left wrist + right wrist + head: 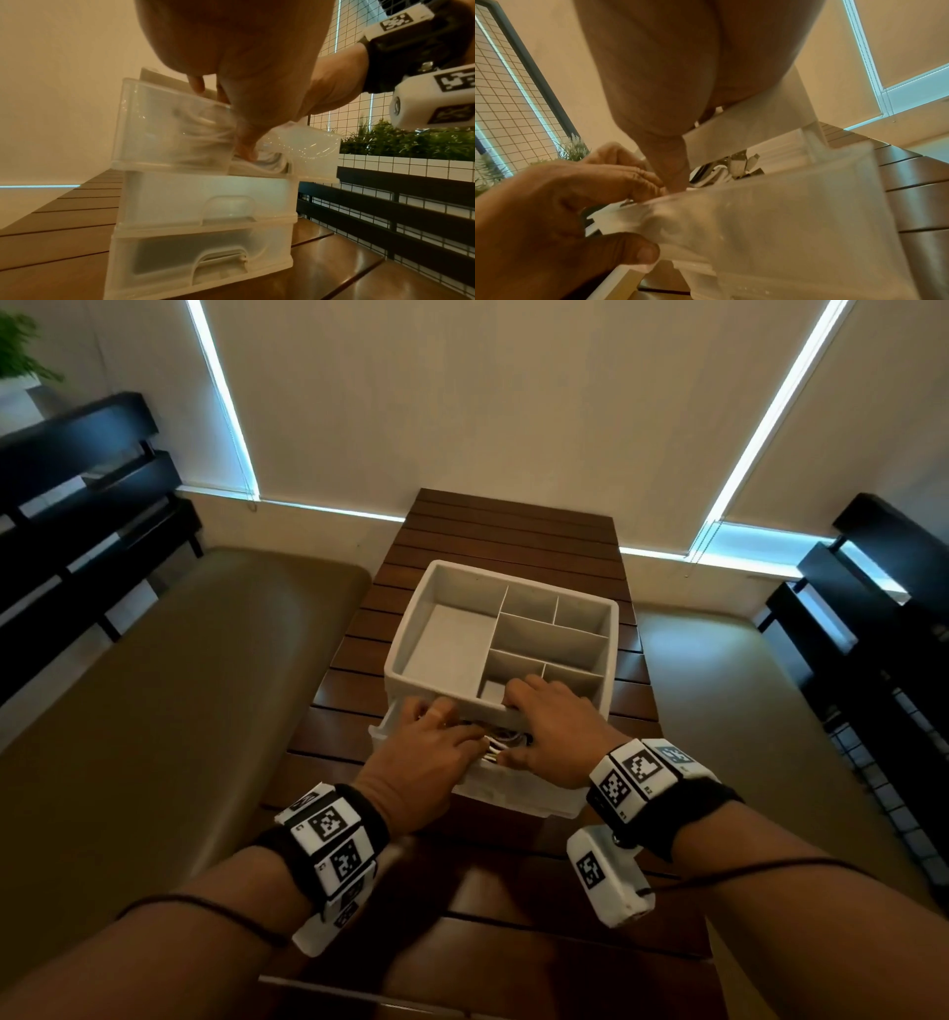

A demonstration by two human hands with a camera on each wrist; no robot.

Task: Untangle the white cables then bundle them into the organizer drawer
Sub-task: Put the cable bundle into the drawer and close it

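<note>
Both grips are busy at the pulled-out top drawer (169,130) of the white organizer (500,629), which stands on the slatted wooden bench (513,526). On the near left, the left hand (436,752) reaches into the drawer with its fingers bent down onto the white cables (718,172); in the left wrist view a fingertip (246,150) presses into the coils, but whether the fingers actually pinch a cable cannot be told. On the right, the right hand (554,731) lies over the organizer's near top edge with its thumb (672,162) dipping toward the cables; the fingers look fairly flat, resting more than gripping.

The cables sit bunched inside that top drawer, their loops visible through its translucent wall, with a few connector ends (746,160) poking up by the organizer's front edge. The two lower drawers (205,203) are closed.

By my reading, this is the last stage: tucking the bundle down so it lies below the drawer's rim. Next would be pushing any raised loops and plugs flat, lifting both hands clear, and sliding the drawer shut without catching a cable against the frame above.
</note>
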